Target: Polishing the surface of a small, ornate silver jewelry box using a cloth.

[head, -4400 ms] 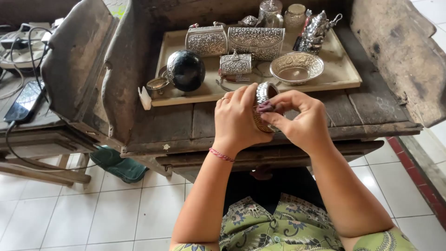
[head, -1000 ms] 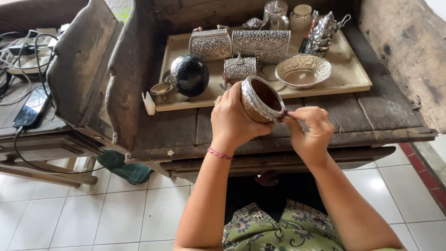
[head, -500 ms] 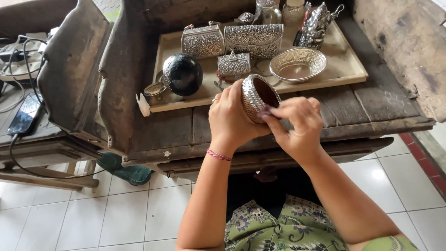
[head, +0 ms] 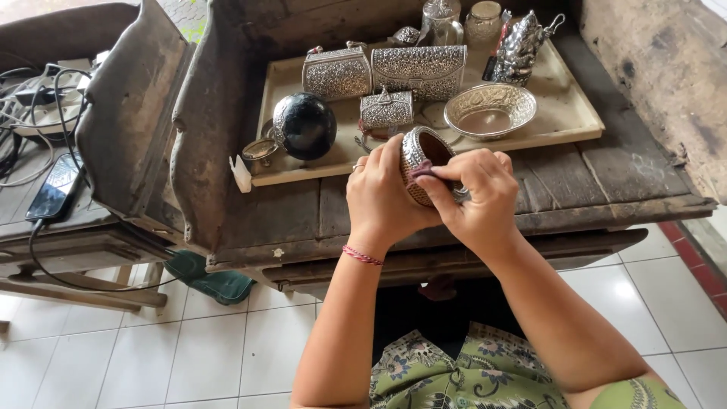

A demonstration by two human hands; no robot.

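Centrally, a dark, weathered wooden workbench (head: 303,216) with raised plank sides is seen over a floor of white tiles (head: 136,356), and a pale rectangular wooden tray (head: 575,121) is laid on it in the upper middle of the frame. On the tray are set two embossed silver clutch boxes (head: 382,70), a smaller silver box (head: 386,110), a glossy black sphere (head: 305,125) and a shallow embossed silver bowl (head: 490,110). At the far left a black phone (head: 54,189) is laid among cables on a lower table. An embossed round silver cup (head: 419,165) is held just below the tray's front edge, cupped in the curled fingers of the left hand (head: 382,197). A small purplish pad (head: 421,172) is pinched against the cup's rim by the closed fingertips of the right hand (head: 478,198). Compared with the frame half a second earlier, the right hand is found slightly higher on the rim, while the cup is kept tilted with its mouth to the upper right.
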